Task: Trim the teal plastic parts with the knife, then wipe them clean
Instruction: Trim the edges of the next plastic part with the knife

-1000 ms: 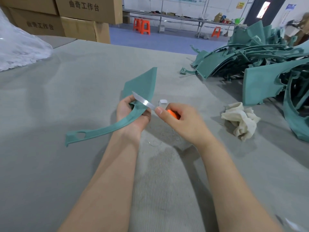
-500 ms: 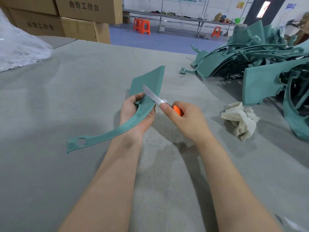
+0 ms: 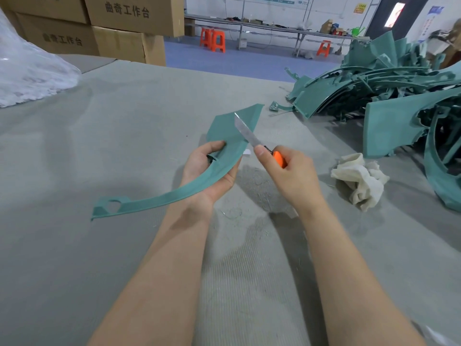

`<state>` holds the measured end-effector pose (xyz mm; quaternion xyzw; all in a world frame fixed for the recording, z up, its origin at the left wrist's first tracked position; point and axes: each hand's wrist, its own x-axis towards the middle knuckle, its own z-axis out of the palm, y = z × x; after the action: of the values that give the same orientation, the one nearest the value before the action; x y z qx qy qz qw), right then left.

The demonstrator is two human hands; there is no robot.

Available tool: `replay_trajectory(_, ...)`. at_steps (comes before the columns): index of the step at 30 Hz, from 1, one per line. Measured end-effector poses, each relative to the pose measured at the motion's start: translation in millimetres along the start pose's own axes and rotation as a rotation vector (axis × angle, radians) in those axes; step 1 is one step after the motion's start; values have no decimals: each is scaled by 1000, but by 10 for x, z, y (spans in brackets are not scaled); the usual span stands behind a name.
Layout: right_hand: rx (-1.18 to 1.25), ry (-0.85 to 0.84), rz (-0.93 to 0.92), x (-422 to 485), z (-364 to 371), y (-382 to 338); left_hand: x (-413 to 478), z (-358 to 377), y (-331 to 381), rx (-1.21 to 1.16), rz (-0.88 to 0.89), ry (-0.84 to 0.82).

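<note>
Now my left grip (image 3: 209,171) curls round the curved teal part (image 3: 174,196), above the bench (image 3: 99,146), left of the white cloth (image 3: 359,181). My right grip (image 3: 291,176) clasps the knife (image 3: 245,131), its blade lying across the part's wide end.

Grey felt worktable (image 3: 124,146), stacked cardboard boxes (image 3: 119,43) behind, blue floor (image 3: 237,63), orange stools (image 3: 215,41), long metal bench (image 3: 274,27) along white wall (image 3: 224,6).
</note>
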<state>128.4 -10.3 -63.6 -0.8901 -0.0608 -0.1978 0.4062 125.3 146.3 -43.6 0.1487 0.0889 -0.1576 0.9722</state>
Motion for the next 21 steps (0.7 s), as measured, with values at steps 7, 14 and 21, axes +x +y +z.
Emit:
replay_trajectory(7, -83, 179, 74, 34, -67, 55, -27, -5, 15, 93, -59, 6)
replay_trajectory(14, -142, 250, 164, 47, -118, 106, -17, -21, 25, 118, -63, 40)
replay_trajectory(21, -14, 57, -2, -29, -67, 38, 24, -54, 35, 17, 72, 84)
